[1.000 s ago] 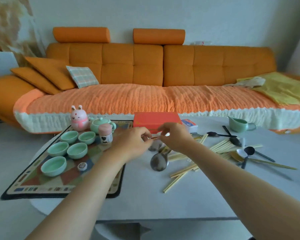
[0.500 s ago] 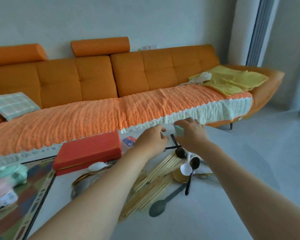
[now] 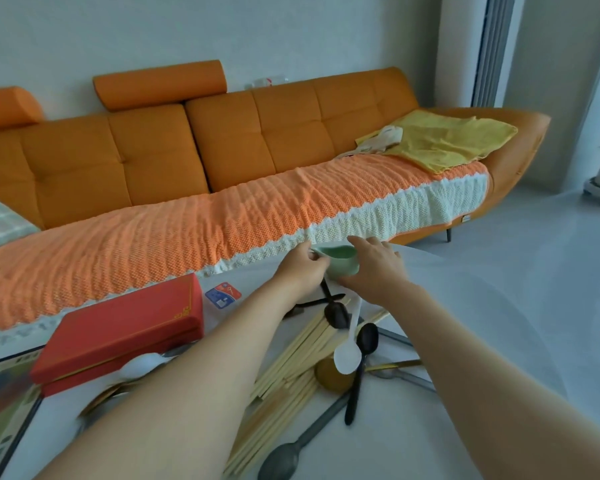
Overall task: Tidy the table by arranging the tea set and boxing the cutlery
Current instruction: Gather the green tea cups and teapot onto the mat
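Note:
A pale green tea pitcher (image 3: 340,260) stands at the far edge of the white table (image 3: 465,323), close to the sofa. My left hand (image 3: 300,270) touches its spout side and my right hand (image 3: 374,268) wraps its right side, so both hands close around it. Nearer to me lie scattered wooden chopsticks (image 3: 291,362), black spoons (image 3: 364,344), a white spoon (image 3: 347,355), a gold spoon (image 3: 329,375) and a grey spoon (image 3: 284,459). A shut red box (image 3: 118,332) sits at the left. The corner of the patterned tea mat (image 3: 4,410) shows at the far left.
An orange sofa (image 3: 222,150) with a knitted cover runs along the table's far edge, with a yellow cloth (image 3: 447,140) on its right end. A small blue and red card pack (image 3: 223,294) lies beside the red box. Grey floor lies to the right.
My view has swung right, away from the tea mat and cups. Both hands left the spoons in the middle and reached out to the green pitcher at the far edge.

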### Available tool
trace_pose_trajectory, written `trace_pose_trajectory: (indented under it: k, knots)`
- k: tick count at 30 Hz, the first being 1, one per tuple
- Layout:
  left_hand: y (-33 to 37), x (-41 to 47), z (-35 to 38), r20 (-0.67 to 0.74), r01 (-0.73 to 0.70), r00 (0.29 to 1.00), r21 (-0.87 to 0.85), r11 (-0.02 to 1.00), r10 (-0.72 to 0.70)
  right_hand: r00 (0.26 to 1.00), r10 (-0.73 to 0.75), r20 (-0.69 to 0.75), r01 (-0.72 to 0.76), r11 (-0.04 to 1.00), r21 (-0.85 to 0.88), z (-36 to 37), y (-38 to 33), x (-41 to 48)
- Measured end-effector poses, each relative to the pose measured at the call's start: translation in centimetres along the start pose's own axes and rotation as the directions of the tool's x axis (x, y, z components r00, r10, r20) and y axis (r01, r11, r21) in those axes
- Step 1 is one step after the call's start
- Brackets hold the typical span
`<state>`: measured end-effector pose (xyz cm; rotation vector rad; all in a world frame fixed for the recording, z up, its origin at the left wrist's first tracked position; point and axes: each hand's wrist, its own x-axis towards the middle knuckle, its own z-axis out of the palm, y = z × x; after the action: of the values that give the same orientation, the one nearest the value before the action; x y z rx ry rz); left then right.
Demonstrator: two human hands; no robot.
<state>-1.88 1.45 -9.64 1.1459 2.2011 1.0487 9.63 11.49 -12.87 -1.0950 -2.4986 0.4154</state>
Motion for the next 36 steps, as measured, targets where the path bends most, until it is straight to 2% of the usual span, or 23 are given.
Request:
trace_pose_trajectory:
  k: [5,14,20,23,27,31,36]
  knots:
    - [-0.6,-1.5,-1.7,-0.186,-0.077,0.982,-0.186,0.979,0.042,0.997,-0.076,-0.029,0.077,0.995,0.062,-2.1,-2.6,-0.9]
    - [-4.6,-11.5,-8.6,-0.363,-0.092,0.929,-0.425,0.901,-0.076,0.926,-0.371,0.063,0.357,0.919,0.169,-3.1,-13.2,-5.7]
    - [-8.9,-19.5,-14.1,-0.49,-0.091,0.864,-0.369,0.925,-0.111,0.861,-0.494,0.122,0.449,0.85,0.277,-1.4,-21.2,-10.4]
    - [-10.8,-23.7,-17.1,-0.528,-0.079,0.834,-0.403,0.912,-0.161,0.827,-0.544,0.14,0.483,0.816,0.318,0.0,-25.3,-12.8]
    - [-14.0,-29.1,-20.6,-0.539,0.012,0.812,-0.365,0.931,-0.221,0.772,-0.608,0.185,0.54,0.781,0.315,1.8,-30.3,-16.4]
    - [-17.2,-34.0,-23.1,-0.533,0.087,0.812,-0.293,0.952,-0.239,0.708,-0.672,0.218,0.584,0.73,0.355,4.2,-34.1,-20.0]
    - [-21.1,-37.6,-25.5,-0.461,0.228,0.859,-0.049,0.972,-0.224,0.66,-0.688,0.302,0.598,0.724,0.343,7.1,-37.2,-22.9]
